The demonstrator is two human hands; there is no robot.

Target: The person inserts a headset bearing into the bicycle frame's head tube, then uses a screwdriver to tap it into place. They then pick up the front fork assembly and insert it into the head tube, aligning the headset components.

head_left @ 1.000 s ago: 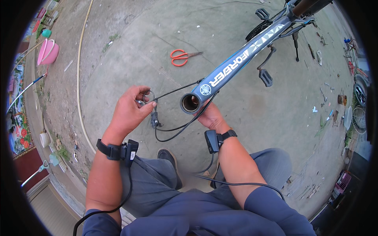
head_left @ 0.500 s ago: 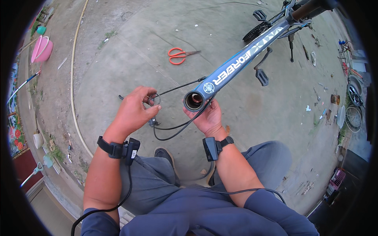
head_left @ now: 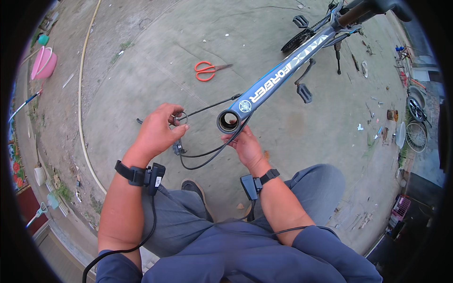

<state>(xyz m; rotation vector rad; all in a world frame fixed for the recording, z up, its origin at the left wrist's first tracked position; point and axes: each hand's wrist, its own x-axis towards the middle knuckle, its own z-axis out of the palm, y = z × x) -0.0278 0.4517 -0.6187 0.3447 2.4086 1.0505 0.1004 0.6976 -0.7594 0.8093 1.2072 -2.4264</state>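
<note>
My left hand (head_left: pixel 163 129) pinches a thin metal ring (head_left: pixel 181 118) between thumb and fingers, left of the bicycle frame's open tube end. A blue bicycle frame (head_left: pixel 278 78) with white markings slopes from the upper right down to this round head tube (head_left: pixel 229 121), which light shows through. Just below the tube, my right hand (head_left: pixel 247 148) has its fingers apart, partly hidden behind black cables (head_left: pixel 207 160). Whether its fingertips touch the tube I cannot tell. The cables loop from the frame to a small dark fitting (head_left: pixel 177 147) hanging under my left hand.
Orange-handled scissors (head_left: pixel 205 71) lie on the concrete beyond the tube. A pedal (head_left: pixel 304 93) and kickstand (head_left: pixel 338 59) stick out from the frame. A yellowish hose (head_left: pixel 81 94) runs along the left, near a pink bucket (head_left: pixel 45 66). Wheels (head_left: pixel 416 137) and scrap lie far right.
My right hand has drawn slightly down from the head tube, and no fingers show through its opening now. My left hand still pinches the ring. The view has shifted a little.
</note>
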